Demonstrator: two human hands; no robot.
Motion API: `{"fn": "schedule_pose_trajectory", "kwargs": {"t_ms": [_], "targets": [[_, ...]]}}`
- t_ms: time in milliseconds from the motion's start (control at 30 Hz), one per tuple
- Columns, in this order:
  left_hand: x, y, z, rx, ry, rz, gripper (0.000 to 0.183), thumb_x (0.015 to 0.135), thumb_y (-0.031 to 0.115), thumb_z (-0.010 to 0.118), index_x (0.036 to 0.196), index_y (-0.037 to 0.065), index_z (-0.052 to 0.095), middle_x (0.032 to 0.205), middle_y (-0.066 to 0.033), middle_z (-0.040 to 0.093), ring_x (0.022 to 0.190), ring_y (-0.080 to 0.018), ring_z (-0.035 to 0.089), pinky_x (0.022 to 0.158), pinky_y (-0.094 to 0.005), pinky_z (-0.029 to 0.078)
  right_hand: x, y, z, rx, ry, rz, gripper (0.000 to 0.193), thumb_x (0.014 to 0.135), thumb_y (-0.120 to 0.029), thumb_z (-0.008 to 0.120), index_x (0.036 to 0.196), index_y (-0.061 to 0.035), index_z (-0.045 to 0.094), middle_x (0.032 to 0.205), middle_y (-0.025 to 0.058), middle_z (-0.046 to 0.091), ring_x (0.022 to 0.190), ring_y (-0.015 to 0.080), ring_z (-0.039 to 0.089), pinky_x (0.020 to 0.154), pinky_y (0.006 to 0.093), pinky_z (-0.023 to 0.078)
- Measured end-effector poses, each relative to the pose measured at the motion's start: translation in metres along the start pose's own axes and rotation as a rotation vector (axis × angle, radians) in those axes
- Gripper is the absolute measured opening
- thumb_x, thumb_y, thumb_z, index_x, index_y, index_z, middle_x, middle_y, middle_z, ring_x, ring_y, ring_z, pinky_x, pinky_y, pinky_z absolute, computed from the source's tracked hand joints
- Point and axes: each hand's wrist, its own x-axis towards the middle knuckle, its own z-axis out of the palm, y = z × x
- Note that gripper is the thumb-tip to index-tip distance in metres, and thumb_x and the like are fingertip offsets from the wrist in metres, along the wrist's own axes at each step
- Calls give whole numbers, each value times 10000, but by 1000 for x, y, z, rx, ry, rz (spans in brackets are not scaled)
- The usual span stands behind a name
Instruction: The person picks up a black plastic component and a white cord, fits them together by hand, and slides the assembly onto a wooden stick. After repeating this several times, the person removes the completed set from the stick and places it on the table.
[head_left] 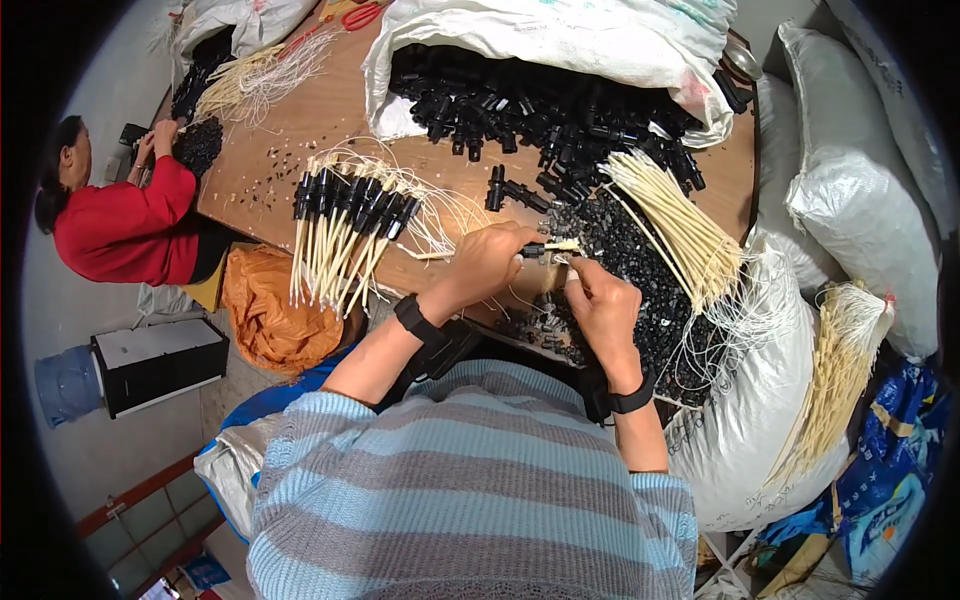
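My left hand (490,258) is closed around a black plastic fitting (535,250) with a cream-coloured tip poking out of its right end. Just right of it, my right hand (606,303) pinches beside the fitting's tip and some thin white string; exactly what lies between its fingers is too small to make out. Left of my hands rests a bundle of cream rods in black fittings (345,210), with white strings trailing from it. To the right of my hands lies a sheaf of bare cream rods (675,225), strings hanging from its near end.
Small black parts (665,325) heap under and beside my right hand. A white sack (560,35) spills black fittings (490,95) at the table's back. Full white sacks (850,160) crowd the right side. A person in red (130,225) works at the table's far left.
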Motion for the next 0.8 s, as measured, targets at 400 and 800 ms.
{"fn": "schedule_pose_trajectory", "kwargs": {"t_ms": [400,800], "targets": [[1,12,3,83,-100,83,368,716,-32,565,1072,54,611,929,-172,654,920,-357,626,780,-443,493,-5,4,7,21,-88,-8,98,801,-106,653,891,-68,666,655,143,628,556,316,625,503,395,483],[3,22,0,-143,133,225,260,657,-85,675,888,29,643,803,-56,631,793,-202,613,702,-300,504,-7,-2,5,132,-112,-43,115,881,-90,613,987,-49,627,739,175,635,658,382,632,546,417,501]]}}
